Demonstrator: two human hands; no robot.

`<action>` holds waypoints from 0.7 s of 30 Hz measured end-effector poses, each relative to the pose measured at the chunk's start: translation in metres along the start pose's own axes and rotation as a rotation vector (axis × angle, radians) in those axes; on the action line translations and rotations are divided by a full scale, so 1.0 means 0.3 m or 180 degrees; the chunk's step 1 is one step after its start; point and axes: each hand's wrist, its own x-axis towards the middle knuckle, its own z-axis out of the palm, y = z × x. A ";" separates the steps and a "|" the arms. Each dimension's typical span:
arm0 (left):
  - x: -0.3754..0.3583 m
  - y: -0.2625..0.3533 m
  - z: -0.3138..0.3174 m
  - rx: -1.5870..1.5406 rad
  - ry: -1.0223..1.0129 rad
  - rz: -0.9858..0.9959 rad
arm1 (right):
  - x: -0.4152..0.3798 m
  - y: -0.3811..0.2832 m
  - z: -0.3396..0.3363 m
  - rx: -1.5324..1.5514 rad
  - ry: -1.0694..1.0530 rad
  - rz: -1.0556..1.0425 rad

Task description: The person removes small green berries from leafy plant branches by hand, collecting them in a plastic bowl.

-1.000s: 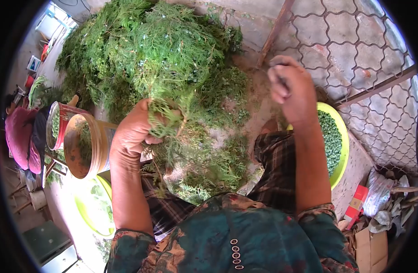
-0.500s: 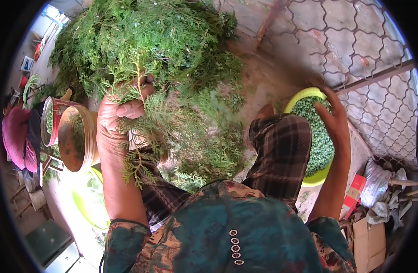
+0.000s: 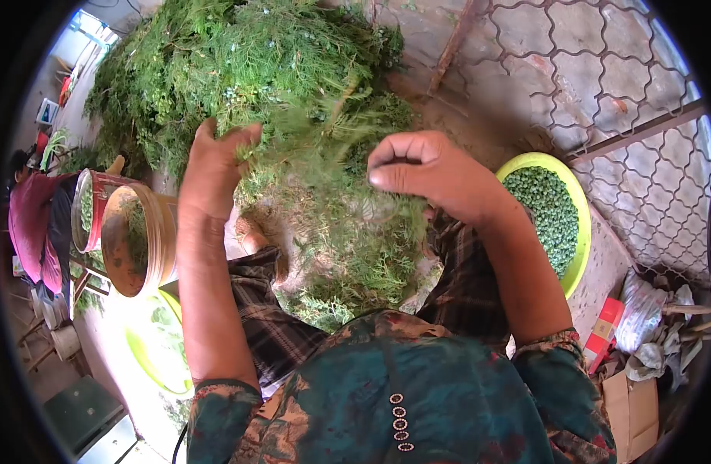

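My left hand (image 3: 216,166) is raised on the left with its fingers apart, holding nothing. Between my hands, a leafy conifer sprig (image 3: 317,143) is smeared by motion. My right hand (image 3: 437,174) is in front of my right knee, its fingers curled towards the thumb; whatever they hold, if anything, is too small to make out. Beyond both hands rises a large heap of green conifer branches (image 3: 239,58). Loose sprigs (image 3: 355,263) lie on the floor between my legs. To the right stands a yellow-green basin (image 3: 578,255) filled with small green cones or berries (image 3: 545,216).
At left are a tan bucket (image 3: 166,232), a red bucket (image 3: 92,209) and another bright green basin (image 3: 143,352). A person in pink (image 3: 38,224) is beside them. A metal wire grille (image 3: 603,62) is at right, above cardboard (image 3: 630,417) and plastic bags (image 3: 638,313).
My right hand has moved from the basin at right to the middle. My left hand has let go of the sprig, which is now blurred between my hands.
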 end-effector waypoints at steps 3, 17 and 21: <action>-0.059 -0.018 0.072 0.2915 0.0823 0.1792 | 0.028 -0.006 0.014 0.1046 0.0091 0.0260; -0.154 -0.010 0.202 -0.0289 -0.1829 -0.0220 | 0.117 -0.054 0.003 0.2190 0.0489 -0.0166; -0.133 -0.025 0.182 -0.0173 -0.1992 -0.0027 | 0.142 -0.018 -0.011 0.2481 0.0535 -0.0106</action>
